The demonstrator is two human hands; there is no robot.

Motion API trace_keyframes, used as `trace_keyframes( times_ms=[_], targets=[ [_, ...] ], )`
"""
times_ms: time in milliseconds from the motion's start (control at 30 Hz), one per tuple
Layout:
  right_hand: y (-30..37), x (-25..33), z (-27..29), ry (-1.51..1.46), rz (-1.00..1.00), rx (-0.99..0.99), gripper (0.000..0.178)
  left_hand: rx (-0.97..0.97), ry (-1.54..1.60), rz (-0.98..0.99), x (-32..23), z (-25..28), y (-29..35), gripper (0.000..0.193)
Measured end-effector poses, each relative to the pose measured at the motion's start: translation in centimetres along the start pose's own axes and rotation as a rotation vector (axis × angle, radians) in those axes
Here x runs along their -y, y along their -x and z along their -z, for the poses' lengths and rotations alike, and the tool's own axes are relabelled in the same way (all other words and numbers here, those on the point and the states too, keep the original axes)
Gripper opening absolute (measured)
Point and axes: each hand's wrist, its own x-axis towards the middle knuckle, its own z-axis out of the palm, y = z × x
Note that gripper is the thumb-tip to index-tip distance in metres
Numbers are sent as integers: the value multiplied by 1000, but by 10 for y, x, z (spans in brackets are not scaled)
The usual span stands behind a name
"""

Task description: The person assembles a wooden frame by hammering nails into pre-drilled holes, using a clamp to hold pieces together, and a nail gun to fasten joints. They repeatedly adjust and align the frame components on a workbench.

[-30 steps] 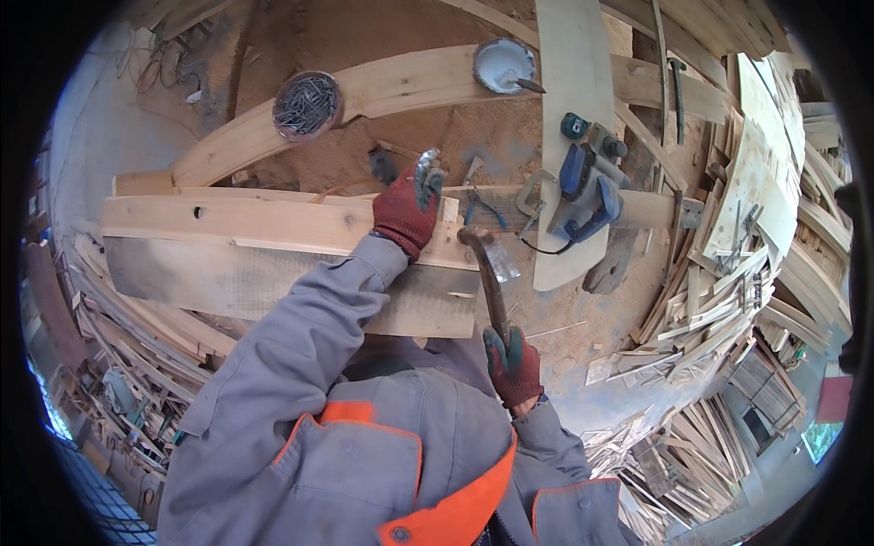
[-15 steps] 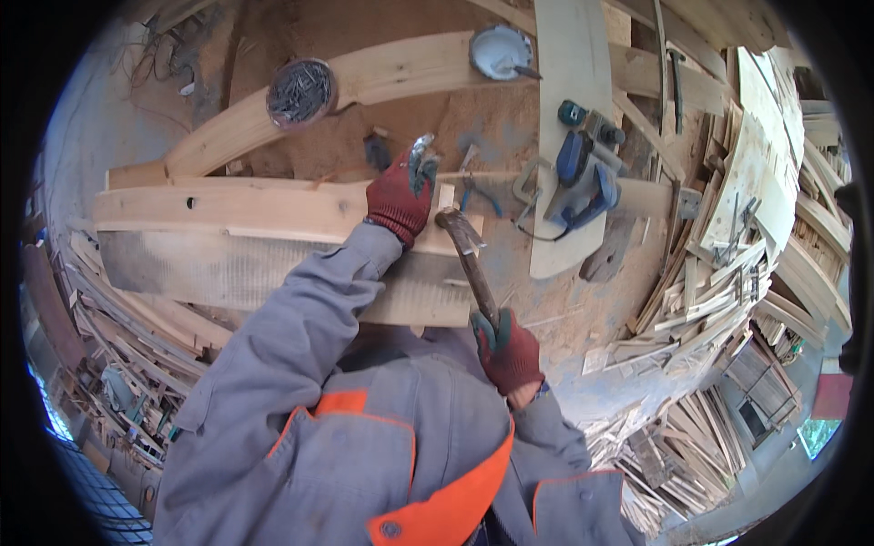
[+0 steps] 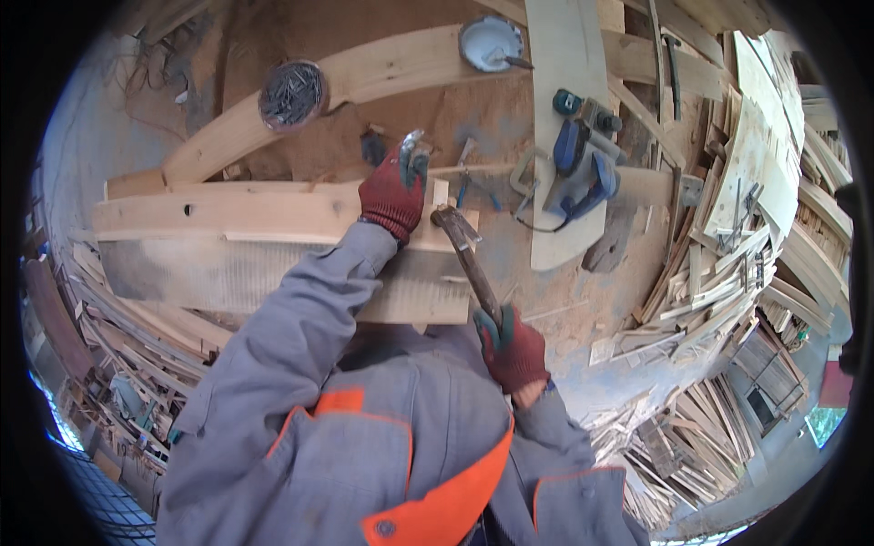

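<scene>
My left hand [image 3: 393, 193], in a red glove, lies on the right end of a long pale wooden plank [image 3: 237, 211], with its fingers curled over the plank's far edge. My right hand [image 3: 513, 348], also in a red glove, grips the wooden handle of a hammer [image 3: 472, 266]. The hammer's head rests on or just above the plank, close to the right of my left hand. A wider grey board [image 3: 228, 273] lies under the plank on its near side.
A round dish of nails [image 3: 291, 94] sits on a curved wooden piece [image 3: 391, 65]. Further back are a white bowl [image 3: 492, 43], a blue power tool [image 3: 583, 168] on a long board [image 3: 566, 109] and a metal clamp [image 3: 523, 180]. Scrap wood [image 3: 746, 237] is piled at right.
The hammer head has swung left and slightly up, closer to my left hand. My right hand rose a little. My left hand stays on the plank.
</scene>
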Motion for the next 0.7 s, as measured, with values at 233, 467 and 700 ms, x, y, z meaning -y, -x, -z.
trace_keyframes(
  times_ms=[233, 467, 700],
  targets=[
    [11, 10, 9, -153, 226, -205, 26, 133, -12, 124, 0, 3, 6, 59],
    [25, -27, -8, 41, -20, -86, 39, 105, -29, 126, -11, 5, 0, 41],
    [42, -116, -18, -175, 115, -248, 26, -197, -6, -90, -14, 24, 38, 35]
  ],
)
